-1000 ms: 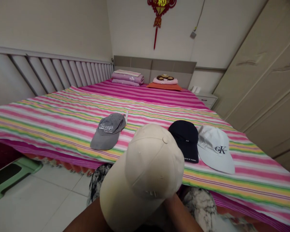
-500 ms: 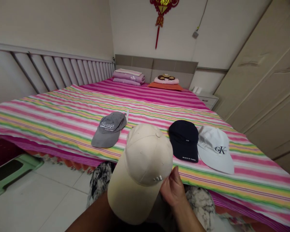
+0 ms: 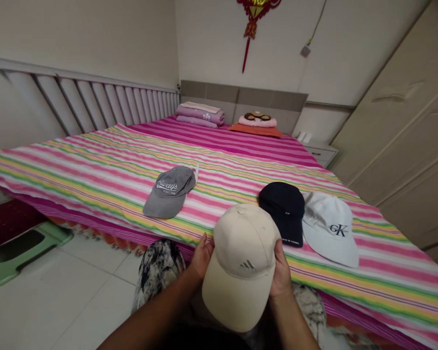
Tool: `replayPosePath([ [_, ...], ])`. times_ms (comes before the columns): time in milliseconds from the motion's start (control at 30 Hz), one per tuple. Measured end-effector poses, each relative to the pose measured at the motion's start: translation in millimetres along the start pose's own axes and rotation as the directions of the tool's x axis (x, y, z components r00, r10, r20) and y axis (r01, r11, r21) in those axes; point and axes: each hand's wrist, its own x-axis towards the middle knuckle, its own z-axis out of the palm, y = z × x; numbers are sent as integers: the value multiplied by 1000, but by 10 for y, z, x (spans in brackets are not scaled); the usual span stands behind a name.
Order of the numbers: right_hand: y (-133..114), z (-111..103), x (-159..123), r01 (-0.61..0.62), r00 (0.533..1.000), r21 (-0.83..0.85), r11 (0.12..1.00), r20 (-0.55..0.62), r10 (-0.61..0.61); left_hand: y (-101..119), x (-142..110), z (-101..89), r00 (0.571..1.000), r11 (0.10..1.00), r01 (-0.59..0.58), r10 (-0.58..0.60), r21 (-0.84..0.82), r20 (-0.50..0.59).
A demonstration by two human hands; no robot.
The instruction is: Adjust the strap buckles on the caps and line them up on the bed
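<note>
A cream baseball cap (image 3: 244, 243) with a small three-bar mark on its front is held up before me, brim towards my body. My left hand (image 3: 203, 257) grips its left side, and my right hand (image 3: 282, 270) grips its right side; some fingers of both are hidden behind the cap. Just beyond it lies a dark navy cap (image 3: 282, 206) on the bed, its brim partly covered by the cream one. A white cap (image 3: 330, 226) with "GK" lettering touches the navy cap on the right. Farther left rests a grey cap (image 3: 171, 189) with white "Always" lettering.
Striped bedding (image 3: 105, 165) covers the wide bed, with folded purple quilts (image 3: 200, 115) and a pink and orange pile (image 3: 257, 124) by the headboard. A green stool (image 3: 54, 236) stands on the floor at left. Wardrobe doors (image 3: 397, 126) rise at right.
The cream cap has turned so its front mark faces me and has moved right and lower. My left hand, hidden before, now shows on the cap's left side.
</note>
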Motion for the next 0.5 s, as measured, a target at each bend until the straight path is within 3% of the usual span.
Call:
replayPosePath([
  [67, 11, -62, -15, 7, 1000, 27, 1000, -26, -6, 14, 16, -91, 1000, 997, -7, 7, -80, 4],
  [267, -28, -105, -32, 44, 991, 112, 993, -130, -29, 110, -46, -78, 978, 977, 194, -186, -89, 95],
  [500, -165, -54, -11, 86, 980, 34, 996, -182, -79, 126, -128, 115, 993, 992, 118, -117, -51, 35],
])
